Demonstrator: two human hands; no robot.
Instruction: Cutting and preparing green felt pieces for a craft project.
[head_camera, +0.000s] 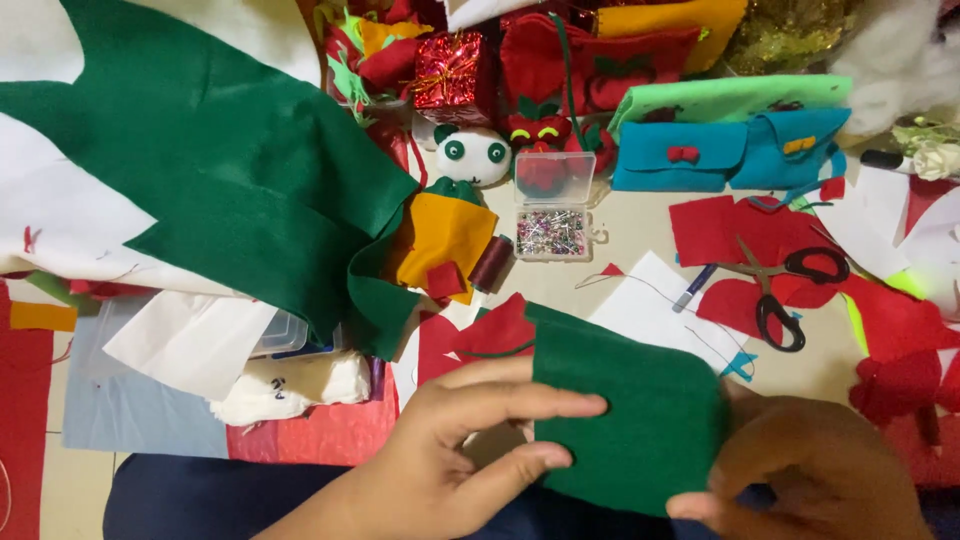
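- While both hands hold it, the green felt piece (625, 420) sits low in the middle of the view, lifted off the surface (640, 225), between the two hands and touching both.
- Left hand (450, 455): closed on the piece's left edge, with the forefinger laid along the front near the upper part and the thumb (520, 462) pressing lower down.
- Right hand (810, 470): closed on the right edge, thumb at the lower corner, the other fingers hidden behind the felt.
- The piece is roughly square with a rounded right side; its flat face is turned up to the camera, and its top edge slopes slightly down to the right.
- Neither hand is nearer: each already grips its own side, left edge to the left hand, right edge to the right.
- Scissors (775, 285) lie well beyond the right hand, on red felt scraps (720, 230); a pin box (552, 205) stands farther up the middle.
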